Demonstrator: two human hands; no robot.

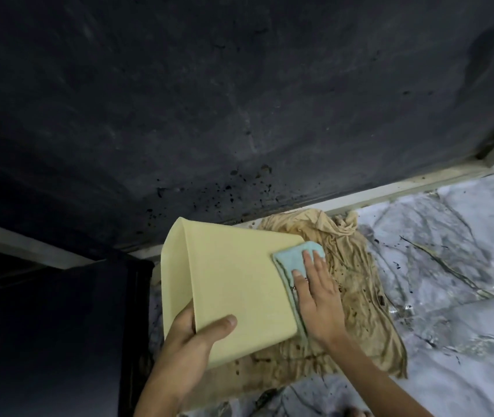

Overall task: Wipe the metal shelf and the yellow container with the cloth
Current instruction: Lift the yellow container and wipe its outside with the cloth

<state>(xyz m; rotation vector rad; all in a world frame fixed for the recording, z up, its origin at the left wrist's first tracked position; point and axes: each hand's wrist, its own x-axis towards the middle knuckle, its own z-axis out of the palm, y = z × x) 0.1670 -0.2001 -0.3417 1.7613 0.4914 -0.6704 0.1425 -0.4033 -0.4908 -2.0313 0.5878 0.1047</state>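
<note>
The yellow container (233, 284) is held tipped over a stained tan rag (357, 296) on the marble floor (450, 266), its near corner clamped by the left hand (191, 341). The blue cloth (292, 260) is pressed flat against its right edge by the spread right hand (318, 299). The container is judged light, stiff, smooth plastic, best gripped at rim corners.

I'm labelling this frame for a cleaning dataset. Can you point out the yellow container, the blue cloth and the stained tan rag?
yellow container (239, 284): head view, on its broad flat side.
blue cloth (292, 257): head view, on the part beyond the fingertips.
stained tan rag (357, 302): head view, on its wrinkled middle.
</note>
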